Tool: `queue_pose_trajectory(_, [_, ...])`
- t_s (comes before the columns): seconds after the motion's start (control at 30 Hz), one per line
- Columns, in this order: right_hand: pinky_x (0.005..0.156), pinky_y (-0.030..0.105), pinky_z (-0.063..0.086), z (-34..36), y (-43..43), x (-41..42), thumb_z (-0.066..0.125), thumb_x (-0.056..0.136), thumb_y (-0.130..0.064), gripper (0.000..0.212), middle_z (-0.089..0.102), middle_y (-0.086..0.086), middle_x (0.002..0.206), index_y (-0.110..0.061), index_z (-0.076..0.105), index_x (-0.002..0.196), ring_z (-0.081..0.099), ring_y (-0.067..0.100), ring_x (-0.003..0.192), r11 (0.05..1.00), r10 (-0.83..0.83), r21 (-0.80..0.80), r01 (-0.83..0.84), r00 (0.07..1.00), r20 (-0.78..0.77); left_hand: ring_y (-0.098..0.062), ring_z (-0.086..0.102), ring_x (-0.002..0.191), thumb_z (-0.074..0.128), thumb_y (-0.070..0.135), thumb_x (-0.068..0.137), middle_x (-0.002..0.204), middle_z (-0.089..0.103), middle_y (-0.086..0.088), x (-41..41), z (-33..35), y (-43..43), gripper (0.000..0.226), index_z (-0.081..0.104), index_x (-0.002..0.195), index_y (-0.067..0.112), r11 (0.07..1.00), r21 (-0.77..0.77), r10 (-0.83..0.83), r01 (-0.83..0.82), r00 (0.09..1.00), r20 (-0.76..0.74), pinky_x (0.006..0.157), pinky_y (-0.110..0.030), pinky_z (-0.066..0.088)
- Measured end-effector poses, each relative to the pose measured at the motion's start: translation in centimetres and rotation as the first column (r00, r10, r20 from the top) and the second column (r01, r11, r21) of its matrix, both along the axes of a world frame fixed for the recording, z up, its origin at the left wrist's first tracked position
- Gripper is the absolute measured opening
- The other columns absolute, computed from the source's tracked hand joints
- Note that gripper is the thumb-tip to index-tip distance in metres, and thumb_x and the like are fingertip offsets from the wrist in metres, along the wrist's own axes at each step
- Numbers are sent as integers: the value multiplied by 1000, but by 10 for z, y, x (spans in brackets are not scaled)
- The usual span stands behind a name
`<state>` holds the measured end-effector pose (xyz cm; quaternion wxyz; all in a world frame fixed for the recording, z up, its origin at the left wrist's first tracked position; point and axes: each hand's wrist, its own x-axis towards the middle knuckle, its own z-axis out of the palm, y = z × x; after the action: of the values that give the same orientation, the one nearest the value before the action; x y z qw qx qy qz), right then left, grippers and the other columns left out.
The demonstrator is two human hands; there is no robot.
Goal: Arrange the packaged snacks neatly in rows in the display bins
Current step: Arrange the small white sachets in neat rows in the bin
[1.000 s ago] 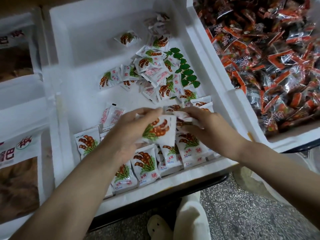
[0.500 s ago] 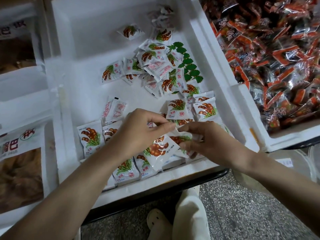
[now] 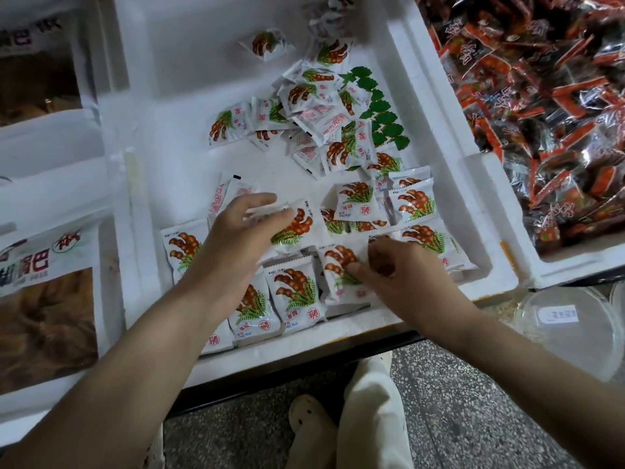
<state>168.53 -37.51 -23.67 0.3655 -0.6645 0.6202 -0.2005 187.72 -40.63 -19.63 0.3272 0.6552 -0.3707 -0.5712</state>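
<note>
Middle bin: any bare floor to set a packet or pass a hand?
Free: the bin's far-left floor, bordered by back wall, left wall and the loose pile. A narrow strip follows the left wall. Crowded: the near rows under the left hand and right hand, and the right wall by the green leaves.

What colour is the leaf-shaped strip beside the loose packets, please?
The leaf-shaped strip is green; head view.

Left hand (image 3: 236,242) reaches forward, pinching between thumb and near-straight fingers; right hand (image 3: 402,275) pinches with curled fingers.
</note>
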Motion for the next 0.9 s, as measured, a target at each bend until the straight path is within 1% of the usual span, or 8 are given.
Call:
queue_pose_trajectory(0.1, [55, 22, 42, -3, 4, 8, 65, 85, -37, 29, 57, -1, 65, -17, 51, 70, 52, 15, 60, 998, 68, 8, -67, 990, -121, -3, 55, 105, 67, 19, 84, 115, 57, 10, -2, -2, 6, 29, 61, 111, 27, 996, 49, 78, -74, 995, -70, 106, -35, 35])
queue_pose_trajectory(0.17, [68, 35, 51, -2, 4, 9, 65, 84, -38, 26, 66, -1, 82, -19, 53, 97, 62, 19, 76, 995, 101, 32, -96, 977, -189, -2, 57, 102, 69, 17, 82, 110, 56, 14, -3, -4, 9, 35, 60, 115, 26, 993, 46, 116, -113, 991, -70, 107, -34, 37])
queue_pose_trajectory(0.23, [74, 39, 53, -1, 4, 8, 66, 85, -34, 44, 67, 1, 96, -21, 42, 118, 64, 22, 86, 991, 128, 57, -119, 976, -179, 8, 55, 89, 69, 16, 82, 97, 53, 22, -4, -7, 13, 40, 57, 119, 26, 990, 33, 140, -138, 987, -73, 94, -21, 41])
queue_pose_trajectory(0.37, [76, 36, 50, 2, 6, 8, 63, 87, -31, 52, 48, -1, 122, -22, 35, 130, 59, 23, 96, 986, 146, -50, -162, 961, -235, 17, 56, 69, 73, 16, 77, 94, 58, 22, -7, -8, 18, 39, 59, 112, 28, 988, -4, 154, -154, 987, -49, 59, -4, 39])
queue_pose_trajectory(0.57, [66, 13, 44, 5, 4, 1, 55, 92, -22, 26, 57, -8, 103, -20, 50, 118, 53, -2, 69, 996, 61, -67, -61, 998, 6, -13, 69, 92, 74, 14, 68, 95, 74, 3, -16, -4, 26, 34, 66, 100, 21, 997, -24, 70, -73, 992, -107, 83, -33, 53])
queue_pose_trajectory(0.63, [66, 21, 51, 15, 1, -2, 49, 94, -27, 13, 64, -9, 92, -24, 53, 106, 60, 2, 69, 1000, -27, 13, 25, 978, 208, -11, 69, 92, 72, 10, 75, 92, 74, 7, -20, -5, 28, 26, 66, 96, 24, 999, -30, 11, -14, 994, -106, 84, -31, 52])
queue_pose_trajectory(0.77, [76, 46, 56, 32, -6, -7, 51, 77, -49, 42, 68, 11, 89, -15, 59, 99, 66, 25, 83, 990, -82, 137, 21, 884, 461, -2, 68, 82, 71, 10, 78, 88, 73, 14, -33, -8, 32, 24, 63, 95, 26, 991, -103, -100, 90, 990, -99, 69, -16, 52])
queue_pose_trajectory(0.9, [65, 50, 51, 30, -24, -24, 63, 77, -30, 6, 63, 6, 67, -32, 59, 81, 63, 38, 70, 986, -129, 159, 57, 860, 494, 3, 62, 92, 69, 20, 82, 99, 69, 12, -49, -11, 35, 27, 56, 105, 21, 912, -279, -273, 302, 952, 138, 80, -12, 49])
